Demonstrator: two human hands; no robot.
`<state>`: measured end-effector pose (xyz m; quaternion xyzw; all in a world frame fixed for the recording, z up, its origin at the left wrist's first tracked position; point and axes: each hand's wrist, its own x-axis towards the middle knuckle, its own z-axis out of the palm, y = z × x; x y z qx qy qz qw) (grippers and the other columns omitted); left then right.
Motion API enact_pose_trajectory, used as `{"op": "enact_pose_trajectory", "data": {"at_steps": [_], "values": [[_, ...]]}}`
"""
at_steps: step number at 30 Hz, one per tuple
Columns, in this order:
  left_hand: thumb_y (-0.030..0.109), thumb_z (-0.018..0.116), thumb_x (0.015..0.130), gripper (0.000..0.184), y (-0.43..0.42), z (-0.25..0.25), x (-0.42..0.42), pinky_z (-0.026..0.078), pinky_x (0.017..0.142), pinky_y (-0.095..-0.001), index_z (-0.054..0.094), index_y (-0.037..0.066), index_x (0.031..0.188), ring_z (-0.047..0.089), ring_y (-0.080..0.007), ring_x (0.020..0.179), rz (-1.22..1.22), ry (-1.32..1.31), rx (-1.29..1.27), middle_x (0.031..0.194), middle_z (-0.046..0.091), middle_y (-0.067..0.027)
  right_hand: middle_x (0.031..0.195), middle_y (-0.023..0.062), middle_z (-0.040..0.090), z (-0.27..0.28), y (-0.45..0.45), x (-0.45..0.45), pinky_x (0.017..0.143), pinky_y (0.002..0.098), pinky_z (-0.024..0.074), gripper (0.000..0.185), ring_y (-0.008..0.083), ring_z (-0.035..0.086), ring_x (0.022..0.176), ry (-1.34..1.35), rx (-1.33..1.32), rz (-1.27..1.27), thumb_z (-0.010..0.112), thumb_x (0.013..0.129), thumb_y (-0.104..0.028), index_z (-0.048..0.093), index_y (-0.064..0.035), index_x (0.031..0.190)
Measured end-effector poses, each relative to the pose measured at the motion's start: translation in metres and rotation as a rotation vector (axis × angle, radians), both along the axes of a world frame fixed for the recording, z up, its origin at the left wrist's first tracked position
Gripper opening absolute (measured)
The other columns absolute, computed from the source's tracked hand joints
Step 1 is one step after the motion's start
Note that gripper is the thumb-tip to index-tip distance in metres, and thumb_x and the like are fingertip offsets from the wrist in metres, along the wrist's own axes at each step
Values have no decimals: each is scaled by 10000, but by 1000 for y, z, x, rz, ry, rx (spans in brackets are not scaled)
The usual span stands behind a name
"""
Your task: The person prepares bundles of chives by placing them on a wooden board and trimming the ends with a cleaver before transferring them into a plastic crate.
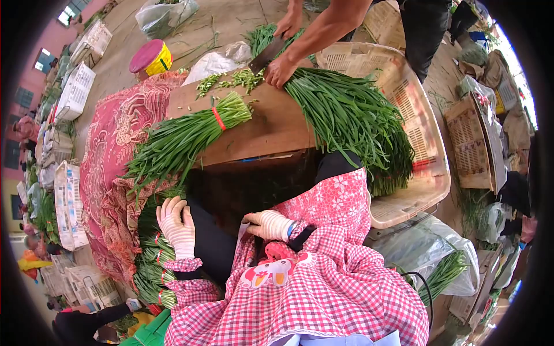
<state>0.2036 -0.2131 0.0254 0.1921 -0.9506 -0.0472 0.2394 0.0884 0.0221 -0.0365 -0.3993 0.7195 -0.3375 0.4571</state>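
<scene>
My left hand [178, 224], in a striped glove with bare fingertips, lies over my left knee with its fingers apart and nothing in it. Beside it are several bundles of green chives [151, 259] tied with red bands. My right hand [271, 224], gloved alike, sits in my lap with curled fingers near the edge of my checked apron [306, 288]; what they grip, if anything, is hidden. Ahead, a banded chive bundle [190, 131] lies on a wooden board [259, 130]. Across it, another person's hands [280, 66] hold a knife [266, 55] against a large loose chive pile [346, 109].
Cut stem ends [236, 81] lie on the board's far side. A red patterned cloth [112, 150] hangs at the left. At the right stands a plastic crate [424, 132], with a clear bag [427, 242] below. A yellow bucket [153, 59] stands beyond the board.
</scene>
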Motion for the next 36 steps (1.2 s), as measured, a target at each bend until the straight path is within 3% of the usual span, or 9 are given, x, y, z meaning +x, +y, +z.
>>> {"op": "enact_pose_trajectory", "data": {"at_steps": [36], "values": [[107,657,803,119,2,4,-2,369,1027,-444,670,94,921,578,-266,1083,-12,15,-14,1063,662,-50,1054,222,654,2,1,0,881,427,484,384,394,608,1014,11,-22,-8,547,887,-292,576,-106,1221]]}}
